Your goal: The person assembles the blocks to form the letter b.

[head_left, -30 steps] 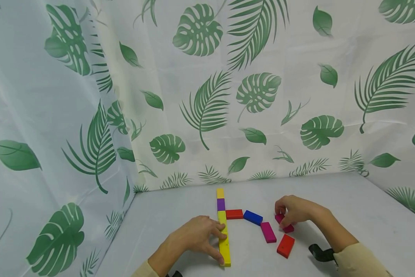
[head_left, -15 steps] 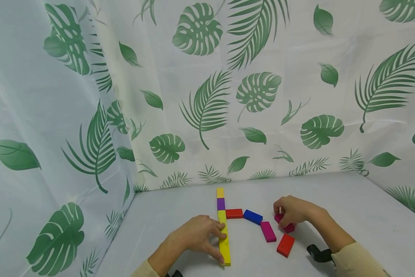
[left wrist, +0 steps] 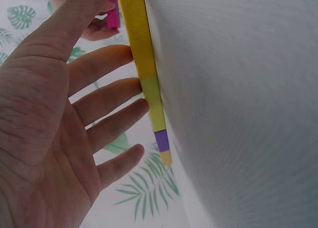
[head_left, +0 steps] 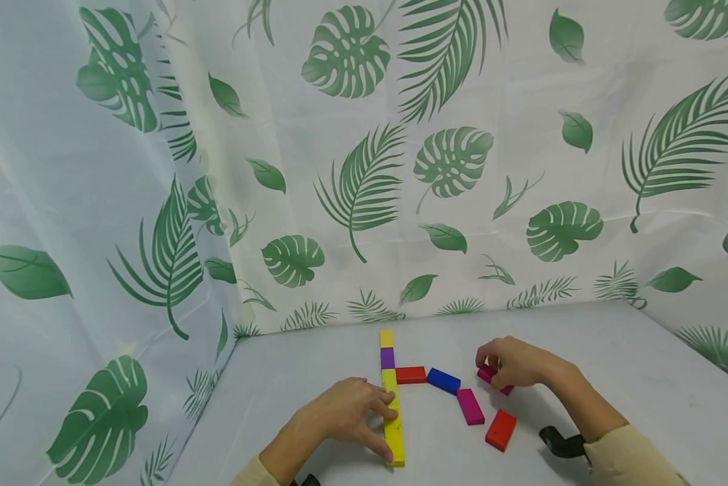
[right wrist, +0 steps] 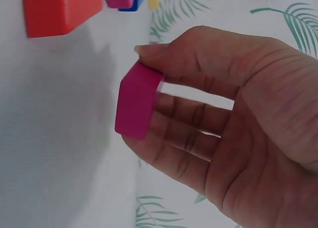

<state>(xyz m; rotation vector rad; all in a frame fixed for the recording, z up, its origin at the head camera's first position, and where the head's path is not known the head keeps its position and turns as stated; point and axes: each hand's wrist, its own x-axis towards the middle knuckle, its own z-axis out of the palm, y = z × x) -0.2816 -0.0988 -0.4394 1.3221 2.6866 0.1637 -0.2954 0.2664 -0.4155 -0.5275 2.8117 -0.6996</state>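
In the head view, my left hand (head_left: 350, 415) lies along the left side of a straight row of blocks. Its extended fingers (left wrist: 107, 64) touch the long yellow blocks (head_left: 394, 442), while the thumb is at their near end. Beyond those, the row continues with a purple block (head_left: 387, 358) and a short yellow block (head_left: 386, 338). My right hand (head_left: 518, 361) pinches a magenta block (right wrist: 138, 101) between thumb and fingers. That block is held tilted, raised off the table, right of the row.
A red block (head_left: 410, 375), a blue block (head_left: 444, 381) and another magenta block (head_left: 471, 407) form a curve branching right from the row. Another red block (head_left: 500, 430) lies apart on the white table (head_left: 619, 378). Leaf-printed curtains (head_left: 376, 202) border the table's back and sides.
My right hand has lifted the magenta block slightly and carried it a little away and to the left. The left hand and the blocks on the table stay put.
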